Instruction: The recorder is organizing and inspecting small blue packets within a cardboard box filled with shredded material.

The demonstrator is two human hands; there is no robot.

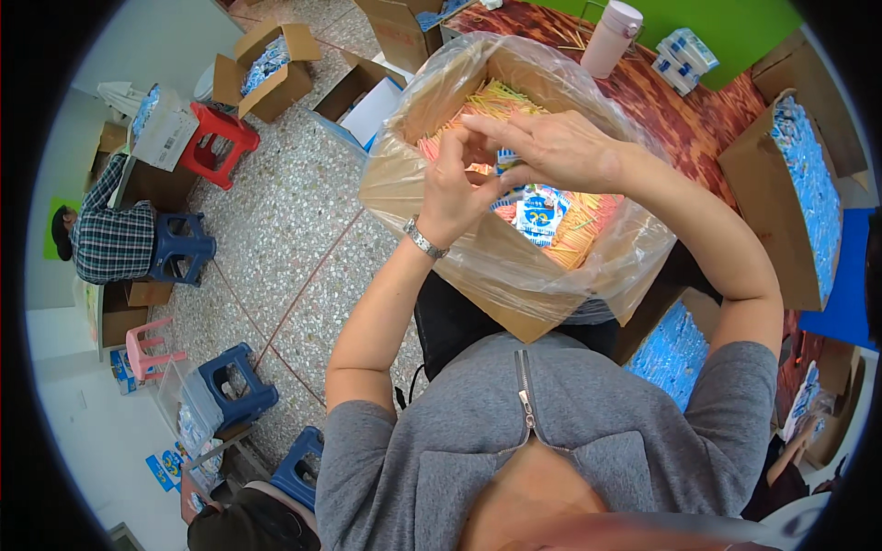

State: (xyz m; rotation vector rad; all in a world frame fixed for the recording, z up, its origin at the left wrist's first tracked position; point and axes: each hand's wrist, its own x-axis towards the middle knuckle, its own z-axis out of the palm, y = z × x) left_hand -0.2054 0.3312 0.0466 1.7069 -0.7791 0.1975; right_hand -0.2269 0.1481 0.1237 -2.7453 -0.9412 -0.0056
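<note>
A cardboard box (pixel 528 326) lined with a clear plastic bag (pixel 404 174) stands in front of me. Inside lie many thin, straw-like sticks (pixel 576 230) in pink, orange and yellow, with small blue-and-white packets (pixel 539 214) on top. Over them my left hand (pixel 452 184) has its thumb and fingers curled in, a watch on the wrist. Facing it, my right hand (pixel 574 154) is bent, its fingertips meeting the left hand's. A bit of blue and white shows between the hands; whether they hold it I cannot tell. Whatever is inside the fingers is hidden.
A pink bottle (pixel 612 39) and stacked small packs (pixel 684 61) stand on the reddish table (pixel 680 119). Boxes of blue packets (pixel 808 184) flank me at right. Left are a red stool (pixel 219 142), blue stools (pixel 237 390), and a seated person (pixel 115 230) in checks.
</note>
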